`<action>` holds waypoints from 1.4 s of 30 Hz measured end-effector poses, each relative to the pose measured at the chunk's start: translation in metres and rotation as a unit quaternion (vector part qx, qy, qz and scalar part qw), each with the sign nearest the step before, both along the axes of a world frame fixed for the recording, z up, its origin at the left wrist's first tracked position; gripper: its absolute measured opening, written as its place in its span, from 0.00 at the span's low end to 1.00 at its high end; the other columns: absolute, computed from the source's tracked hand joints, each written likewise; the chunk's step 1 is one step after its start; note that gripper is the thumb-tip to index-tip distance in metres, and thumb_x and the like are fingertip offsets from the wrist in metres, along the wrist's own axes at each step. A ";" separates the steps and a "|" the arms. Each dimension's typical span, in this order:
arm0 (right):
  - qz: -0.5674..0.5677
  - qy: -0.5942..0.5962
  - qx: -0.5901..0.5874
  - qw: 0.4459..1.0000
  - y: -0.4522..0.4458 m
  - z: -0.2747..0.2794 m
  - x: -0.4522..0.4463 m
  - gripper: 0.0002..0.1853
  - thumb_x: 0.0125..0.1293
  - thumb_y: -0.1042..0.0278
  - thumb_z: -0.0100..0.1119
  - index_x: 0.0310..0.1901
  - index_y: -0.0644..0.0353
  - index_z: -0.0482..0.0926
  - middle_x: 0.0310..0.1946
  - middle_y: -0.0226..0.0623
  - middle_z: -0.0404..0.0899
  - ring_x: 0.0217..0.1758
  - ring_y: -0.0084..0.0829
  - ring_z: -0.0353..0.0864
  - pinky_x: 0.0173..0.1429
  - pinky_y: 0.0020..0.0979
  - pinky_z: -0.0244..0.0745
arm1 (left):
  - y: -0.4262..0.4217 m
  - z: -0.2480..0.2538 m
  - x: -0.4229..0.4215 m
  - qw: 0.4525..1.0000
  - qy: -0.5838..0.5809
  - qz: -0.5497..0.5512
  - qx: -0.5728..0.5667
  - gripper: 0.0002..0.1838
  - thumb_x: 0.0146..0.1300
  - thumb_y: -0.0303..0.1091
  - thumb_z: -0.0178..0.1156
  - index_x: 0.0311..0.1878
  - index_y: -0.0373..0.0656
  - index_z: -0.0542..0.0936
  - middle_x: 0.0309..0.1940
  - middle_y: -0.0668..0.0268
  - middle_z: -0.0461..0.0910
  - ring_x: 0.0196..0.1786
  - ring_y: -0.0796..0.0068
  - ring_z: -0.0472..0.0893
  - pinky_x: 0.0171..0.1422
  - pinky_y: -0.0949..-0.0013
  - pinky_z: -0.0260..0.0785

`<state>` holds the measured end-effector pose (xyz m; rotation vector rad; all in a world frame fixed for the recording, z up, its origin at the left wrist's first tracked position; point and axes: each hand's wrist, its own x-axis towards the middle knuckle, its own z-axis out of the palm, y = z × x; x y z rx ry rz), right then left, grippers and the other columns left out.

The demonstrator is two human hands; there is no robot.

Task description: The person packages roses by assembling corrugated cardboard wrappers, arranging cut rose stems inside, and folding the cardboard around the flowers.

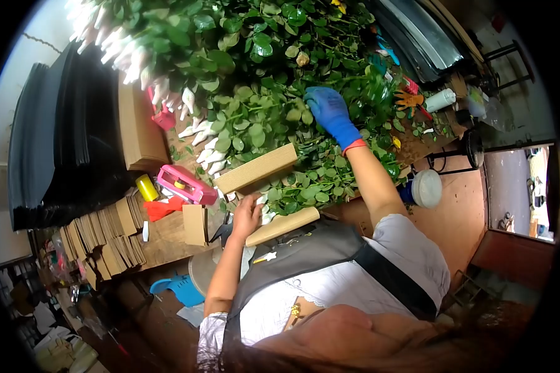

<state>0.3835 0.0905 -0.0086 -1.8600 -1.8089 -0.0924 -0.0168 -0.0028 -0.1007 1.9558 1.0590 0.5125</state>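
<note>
My bare left hand (247, 214) is curled at the white-covered rose heads (267, 212), between two pieces of corrugated cardboard. One cardboard strip (258, 169) stands on the far side of the leafy stems. A nearer, curved cardboard piece (283, 226) lies against my apron. My right hand (328, 110), in a blue glove, reaches into the big pile of green rose stems (255, 118). Its fingers are bent together, and leaves partly hide what they grip. More white-covered heads (127, 53) line the left side of the pile.
A pink tape dispenser (186, 184), a yellow roll (147, 188) and a red cloth (165, 209) lie left on the wooden table. Stacks of cut cardboard (99, 233) and black sheets (68, 137) stand beyond. At right are an orange glove (409, 101) and a white-topped stool (427, 188).
</note>
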 end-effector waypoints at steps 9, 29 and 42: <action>-0.013 -0.007 -0.120 0.993 -0.009 -0.012 0.001 0.16 0.66 0.57 0.59 0.52 0.49 0.83 0.50 0.39 0.84 0.51 0.46 0.83 0.57 0.44 0.77 | -0.001 0.001 0.009 0.998 0.011 -0.006 0.061 0.14 0.66 0.33 0.64 0.51 0.39 0.76 0.45 0.52 0.77 0.48 0.49 0.77 0.53 0.56 0.71; 0.055 0.038 -0.002 0.998 -0.025 0.045 -0.023 0.14 0.62 0.68 0.61 0.49 0.52 0.84 0.49 0.39 0.85 0.49 0.46 0.83 0.54 0.44 0.79 | 0.000 -0.024 0.002 0.999 0.006 0.024 0.023 0.09 0.63 0.33 0.67 0.44 0.42 0.82 0.48 0.54 0.80 0.50 0.48 0.77 0.55 0.54 0.70; 0.049 0.036 -0.303 0.951 -0.158 -0.001 -0.046 0.12 0.64 0.64 0.56 0.47 0.50 0.84 0.42 0.42 0.85 0.47 0.43 0.85 0.51 0.42 0.79 | -0.002 -0.046 0.000 0.995 -0.053 0.071 -0.035 0.32 0.63 0.30 0.67 0.67 0.39 0.64 0.55 0.53 0.77 0.52 0.58 0.80 0.56 0.59 0.73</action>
